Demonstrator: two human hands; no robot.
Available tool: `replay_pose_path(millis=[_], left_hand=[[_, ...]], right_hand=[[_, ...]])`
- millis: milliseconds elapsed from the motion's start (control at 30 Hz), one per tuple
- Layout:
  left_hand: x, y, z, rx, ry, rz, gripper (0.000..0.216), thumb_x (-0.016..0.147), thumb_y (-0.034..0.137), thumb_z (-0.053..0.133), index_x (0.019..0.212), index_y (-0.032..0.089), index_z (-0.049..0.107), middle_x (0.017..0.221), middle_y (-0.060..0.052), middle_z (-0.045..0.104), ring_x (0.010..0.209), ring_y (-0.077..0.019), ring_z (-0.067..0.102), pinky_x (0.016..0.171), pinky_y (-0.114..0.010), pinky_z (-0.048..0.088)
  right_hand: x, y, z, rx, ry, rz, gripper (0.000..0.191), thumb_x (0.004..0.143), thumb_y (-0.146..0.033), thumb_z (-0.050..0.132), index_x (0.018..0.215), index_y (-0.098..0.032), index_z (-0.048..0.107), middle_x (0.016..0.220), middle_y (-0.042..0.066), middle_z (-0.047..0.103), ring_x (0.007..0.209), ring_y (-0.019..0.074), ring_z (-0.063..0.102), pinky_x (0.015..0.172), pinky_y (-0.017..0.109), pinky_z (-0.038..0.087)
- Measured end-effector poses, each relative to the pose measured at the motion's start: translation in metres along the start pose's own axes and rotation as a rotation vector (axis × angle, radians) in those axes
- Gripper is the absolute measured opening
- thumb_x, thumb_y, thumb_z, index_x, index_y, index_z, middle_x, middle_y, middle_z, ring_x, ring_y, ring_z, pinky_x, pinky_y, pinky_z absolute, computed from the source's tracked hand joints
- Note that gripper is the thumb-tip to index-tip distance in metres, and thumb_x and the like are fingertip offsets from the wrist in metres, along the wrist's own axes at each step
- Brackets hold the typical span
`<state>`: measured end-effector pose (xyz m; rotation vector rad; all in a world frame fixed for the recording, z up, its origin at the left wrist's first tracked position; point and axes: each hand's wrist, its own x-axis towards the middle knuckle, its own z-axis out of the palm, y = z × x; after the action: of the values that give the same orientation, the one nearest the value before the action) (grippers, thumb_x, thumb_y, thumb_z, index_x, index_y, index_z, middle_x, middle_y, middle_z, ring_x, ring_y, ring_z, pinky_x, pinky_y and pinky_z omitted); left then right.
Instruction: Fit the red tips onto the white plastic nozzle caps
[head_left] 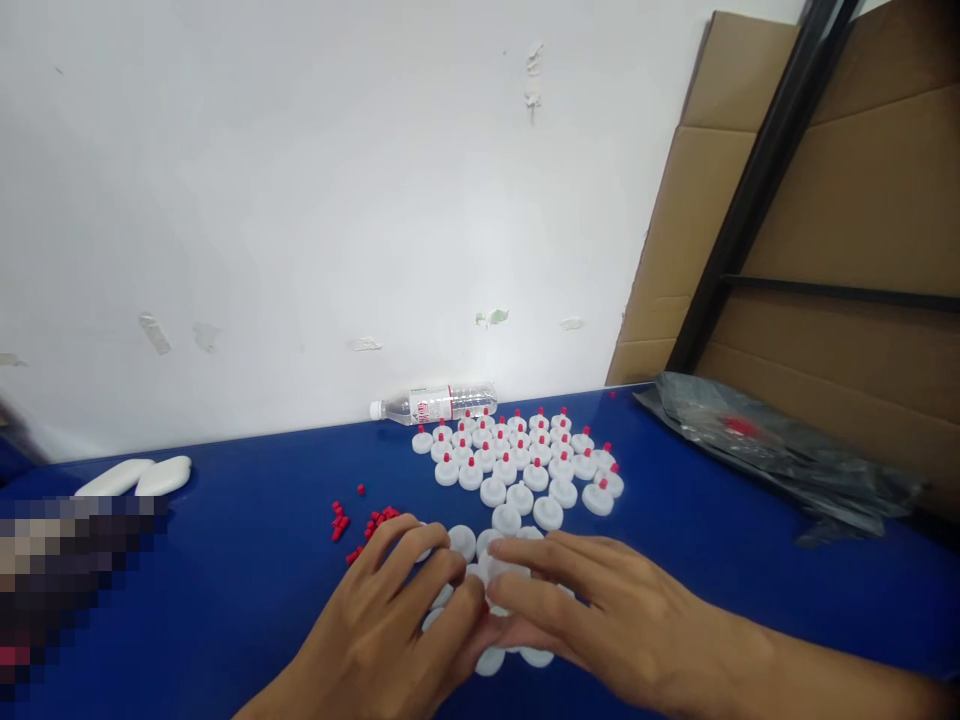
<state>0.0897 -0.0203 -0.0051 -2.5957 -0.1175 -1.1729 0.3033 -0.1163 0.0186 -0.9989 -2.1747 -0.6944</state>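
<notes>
My left hand and my right hand meet over a cluster of plain white caps on the blue table. Their fingertips pinch together at one white cap held between both hands. A small pile of loose red plugs lies just left of my left fingers. Farther back sits a group of several white caps with red plugs fitted.
A clear water bottle lies on its side by the white wall. Two white oblong pieces rest at the far left. A grey plastic bag with red contents lies at the right, before cardboard sheets and a black frame.
</notes>
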Motion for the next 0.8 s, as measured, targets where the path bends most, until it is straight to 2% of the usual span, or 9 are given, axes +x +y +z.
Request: replay_pose_path(millis=[100,267,400,500,567,633,700,767,800], left_hand=[[0.001,0.000,0.000,-0.006,-0.021,-0.004,0.019,0.106,0.015,0.053,0.093,0.015,0.066,0.084,-0.005,0.072,0.092,-0.0238,0.063,0.093,-0.042,0.048],[-0.003,0.004,0.002,0.007,0.017,0.027,0.023,0.108,0.018,0.051,0.090,0.018,0.066,0.080,-0.003,0.072,0.088,-0.0216,0.066,0.093,-0.041,0.051],[-0.006,0.007,0.005,0.002,0.113,0.038,0.029,0.108,0.019,0.050,0.083,0.020,0.064,0.072,-0.002,0.069,0.080,-0.0199,0.065,0.087,-0.040,0.053],[-0.005,0.009,0.010,-0.019,0.189,0.050,0.031,0.106,0.019,0.050,0.076,0.021,0.060,0.063,0.000,0.062,0.069,-0.0184,0.059,0.077,-0.038,0.051],[-0.004,0.010,0.011,-0.063,0.198,0.026,0.033,0.105,0.017,0.048,0.073,0.021,0.057,0.059,0.001,0.058,0.063,-0.0176,0.054,0.069,-0.037,0.047],[-0.004,0.008,0.007,-0.145,0.214,-0.035,0.035,0.104,0.013,0.044,0.070,0.022,0.050,0.056,0.003,0.051,0.058,-0.0166,0.048,0.062,-0.036,0.042],[-0.005,0.002,-0.003,-0.239,0.263,-0.173,0.036,0.102,0.007,0.042,0.069,0.022,0.041,0.057,0.004,0.043,0.057,-0.0150,0.045,0.059,-0.035,0.037],[-0.006,-0.011,-0.017,-0.289,0.310,-0.368,0.036,0.099,0.002,0.043,0.070,0.021,0.036,0.061,0.004,0.038,0.058,-0.0134,0.043,0.058,-0.033,0.035],[-0.006,-0.019,-0.023,-0.253,0.302,-0.419,0.035,0.101,0.003,0.041,0.071,0.021,0.037,0.062,0.003,0.040,0.057,-0.0130,0.041,0.057,-0.033,0.033]], right_hand=[[-0.001,0.001,0.003,0.093,0.012,0.019,0.026,0.115,-0.035,0.040,0.116,-0.019,0.061,0.105,0.003,0.080,0.089,0.0118,0.077,0.077,0.021,0.057],[0.000,0.000,0.003,0.214,0.013,0.042,0.032,0.112,-0.047,0.047,0.114,-0.019,0.062,0.101,0.000,0.079,0.088,0.0099,0.076,0.084,0.021,0.055],[0.001,0.000,-0.001,0.176,-0.015,0.005,0.026,0.113,-0.041,0.050,0.107,-0.022,0.066,0.102,-0.003,0.080,0.074,0.0088,0.074,0.066,0.023,0.054],[0.001,0.000,-0.004,0.103,-0.002,-0.086,0.021,0.111,-0.036,0.055,0.106,-0.023,0.070,0.104,-0.004,0.081,0.055,0.0080,0.064,0.047,0.026,0.046],[0.000,0.003,-0.005,0.065,0.032,-0.122,0.019,0.110,-0.032,0.056,0.109,-0.023,0.073,0.106,-0.002,0.081,0.049,0.0076,0.060,0.041,0.027,0.040],[-0.003,0.012,-0.006,0.021,0.062,-0.146,0.022,0.110,-0.027,0.053,0.112,-0.021,0.074,0.113,0.002,0.081,0.049,0.0071,0.060,0.040,0.028,0.039],[-0.006,0.028,-0.006,-0.057,0.079,-0.104,0.020,0.108,-0.021,0.054,0.114,-0.020,0.073,0.118,0.004,0.080,0.051,0.0074,0.064,0.043,0.028,0.042],[-0.009,0.048,-0.007,-0.144,0.109,0.083,0.011,0.102,-0.021,0.066,0.112,-0.022,0.071,0.113,0.001,0.081,0.060,0.0097,0.070,0.052,0.026,0.049],[-0.010,0.058,-0.008,-0.142,0.110,0.188,0.010,0.103,-0.021,0.066,0.112,-0.024,0.069,0.112,0.000,0.081,0.057,0.0088,0.069,0.055,0.026,0.050]])
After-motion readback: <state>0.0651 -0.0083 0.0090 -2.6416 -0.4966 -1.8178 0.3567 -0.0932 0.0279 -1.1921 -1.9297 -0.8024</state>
